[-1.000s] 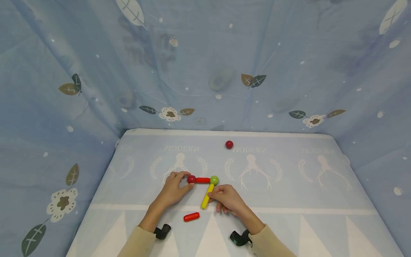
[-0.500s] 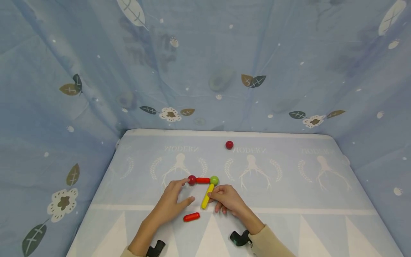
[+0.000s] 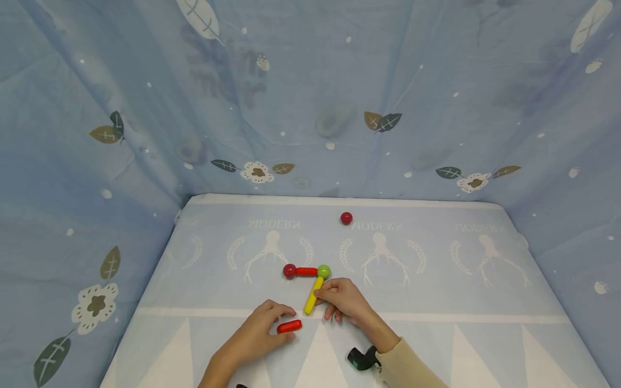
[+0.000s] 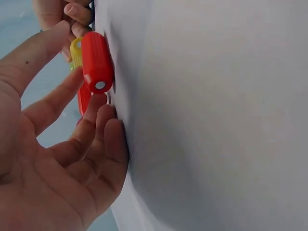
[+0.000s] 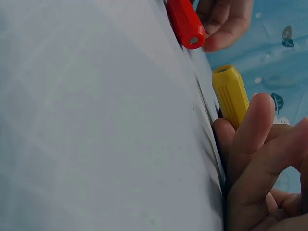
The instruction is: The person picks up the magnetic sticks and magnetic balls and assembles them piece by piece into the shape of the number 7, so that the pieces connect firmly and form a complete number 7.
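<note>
In the head view my left hand (image 3: 254,334) is around a loose red rod (image 3: 289,326), thumb on the near side and fingers on the far side, apart from each other. The left wrist view shows the rod's silver round end (image 4: 100,85) close to the fingertips; contact is hard to tell. My right hand (image 3: 345,299) pinches a yellow rod (image 3: 310,303) between thumb and fingers. Its far end meets a green ball (image 3: 323,271). From that ball a second red rod (image 3: 306,272) runs left to a dark red ball (image 3: 289,271).
Another dark red ball (image 3: 346,218) lies near the back edge of the cloth-covered table (image 3: 436,296). Blue patterned curtain (image 3: 310,108) hangs behind and at both sides. A black wrist camera (image 3: 361,358) sits on the right wrist.
My left hand has let go of the dark red ball and moved toward the front, to the loose red rod. My right hand has stayed on the yellow rod.
</note>
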### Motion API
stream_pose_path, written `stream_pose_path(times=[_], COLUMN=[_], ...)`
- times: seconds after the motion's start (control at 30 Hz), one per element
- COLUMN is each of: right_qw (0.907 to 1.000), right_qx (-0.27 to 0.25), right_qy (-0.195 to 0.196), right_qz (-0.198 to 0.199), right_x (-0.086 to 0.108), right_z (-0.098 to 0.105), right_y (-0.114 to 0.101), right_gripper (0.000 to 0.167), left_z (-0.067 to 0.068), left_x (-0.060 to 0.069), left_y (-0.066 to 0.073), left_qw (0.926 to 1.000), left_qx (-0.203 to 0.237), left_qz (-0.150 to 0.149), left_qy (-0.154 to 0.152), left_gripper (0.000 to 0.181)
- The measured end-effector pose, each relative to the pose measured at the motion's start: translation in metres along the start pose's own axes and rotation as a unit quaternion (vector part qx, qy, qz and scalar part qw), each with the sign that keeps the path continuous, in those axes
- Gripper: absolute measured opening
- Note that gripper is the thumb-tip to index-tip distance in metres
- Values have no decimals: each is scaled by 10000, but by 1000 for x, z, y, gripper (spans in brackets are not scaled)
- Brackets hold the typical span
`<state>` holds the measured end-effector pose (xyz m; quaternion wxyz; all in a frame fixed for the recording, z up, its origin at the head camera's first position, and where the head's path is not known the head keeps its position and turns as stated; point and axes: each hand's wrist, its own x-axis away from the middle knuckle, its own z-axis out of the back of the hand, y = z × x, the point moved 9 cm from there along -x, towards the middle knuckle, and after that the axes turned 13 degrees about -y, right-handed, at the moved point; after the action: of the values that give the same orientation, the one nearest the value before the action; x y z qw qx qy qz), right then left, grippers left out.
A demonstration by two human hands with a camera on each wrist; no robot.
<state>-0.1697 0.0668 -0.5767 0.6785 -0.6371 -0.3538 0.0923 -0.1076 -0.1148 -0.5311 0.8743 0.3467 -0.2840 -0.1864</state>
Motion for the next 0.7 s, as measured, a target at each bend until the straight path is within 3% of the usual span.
stream_pose_path(times=[0.3, 0.7], right_qw=[10000, 9999], right_qx=[-56, -69], right_qy=[4, 16], right_qz=[8, 90], right_x=[0, 0], right_z=[0, -1], right_y=[1, 1], right_gripper=[28, 27], left_z=[-6, -5], left_x=[-3, -4], left_y=[4, 7], left_qw=[9989, 9965], left_qx=[-444, -800], left_qz=[131, 47], left_qy=[-46, 231], left_gripper=[35, 25])
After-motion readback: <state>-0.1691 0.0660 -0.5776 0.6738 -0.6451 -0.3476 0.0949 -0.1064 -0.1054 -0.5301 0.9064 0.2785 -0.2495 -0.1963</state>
